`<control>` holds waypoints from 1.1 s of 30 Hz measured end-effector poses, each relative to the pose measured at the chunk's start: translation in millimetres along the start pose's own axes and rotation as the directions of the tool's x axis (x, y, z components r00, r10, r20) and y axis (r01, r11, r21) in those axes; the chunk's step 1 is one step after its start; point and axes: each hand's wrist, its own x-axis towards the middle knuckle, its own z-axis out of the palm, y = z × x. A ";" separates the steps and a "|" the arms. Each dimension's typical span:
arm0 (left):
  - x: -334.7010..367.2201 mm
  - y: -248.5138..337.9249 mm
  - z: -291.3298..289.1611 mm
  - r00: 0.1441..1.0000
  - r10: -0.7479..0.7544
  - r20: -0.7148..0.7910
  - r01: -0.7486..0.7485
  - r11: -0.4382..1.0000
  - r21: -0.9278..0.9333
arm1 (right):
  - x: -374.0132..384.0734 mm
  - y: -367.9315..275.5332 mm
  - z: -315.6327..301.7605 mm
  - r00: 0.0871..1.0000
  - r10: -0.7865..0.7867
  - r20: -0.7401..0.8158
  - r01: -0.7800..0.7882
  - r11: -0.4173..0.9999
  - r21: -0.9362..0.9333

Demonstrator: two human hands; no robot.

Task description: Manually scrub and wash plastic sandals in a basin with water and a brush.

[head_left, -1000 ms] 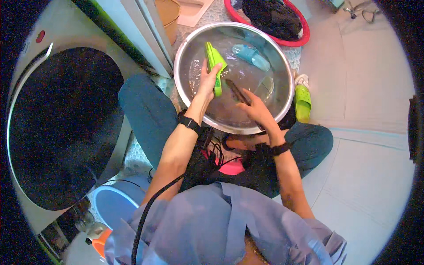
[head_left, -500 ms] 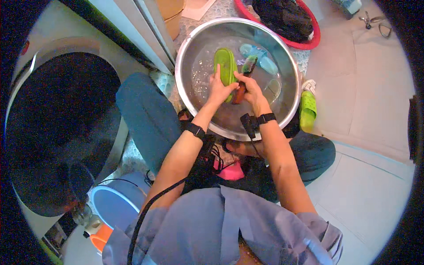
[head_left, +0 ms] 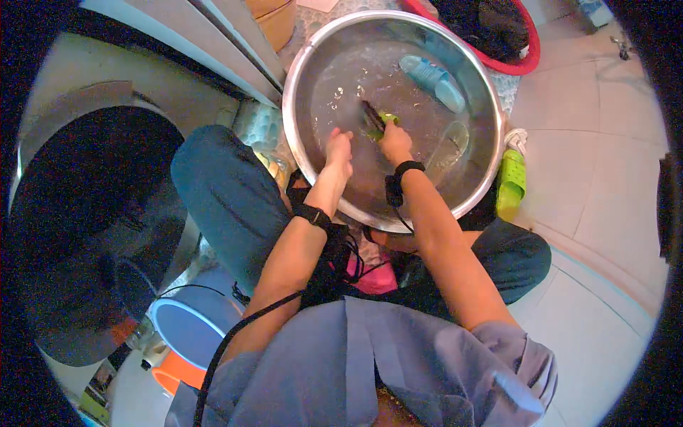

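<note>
A wide metal basin [head_left: 302, 135] of cloudy water stands in front of me. My right hand [head_left: 395, 144] grips a brush [head_left: 371, 114] with dark bristles, low over the water near the basin's middle. Bright green [head_left: 388, 117] shows beside the brush and under my fingers; whether it is the green slipper or part of the brush, I cannot tell. My left hand [head_left: 339, 151] is over the water to the left, fingers slightly curled and apart, with nothing visible in them. A light blue slipper [head_left: 434, 82] floats at the far right, and a clear sole-shaped piece [head_left: 449, 146] lies nearer.
A red basin [head_left: 530, 60] of dark cloth sits at the back right. A lime green clog [head_left: 511, 185] leans outside the metal basin's right rim. Blue [head_left: 188, 329] and orange [head_left: 174, 371] tubs stand at my lower left, beside a large dark round opening [head_left: 92, 228].
My hands have moved apart, and the green slipper is no longer plainly in my left hand. The brush now points up and left. The view has shifted, and the blue slipper sits differently.
</note>
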 end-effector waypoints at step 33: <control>-48.4 32.5 19.4 0.582 0.225 0.782 0.170 0.906 -0.387 | -76.3 0.9 -130.8 0.923 -0.234 0.306 -0.337 -0.102 0.936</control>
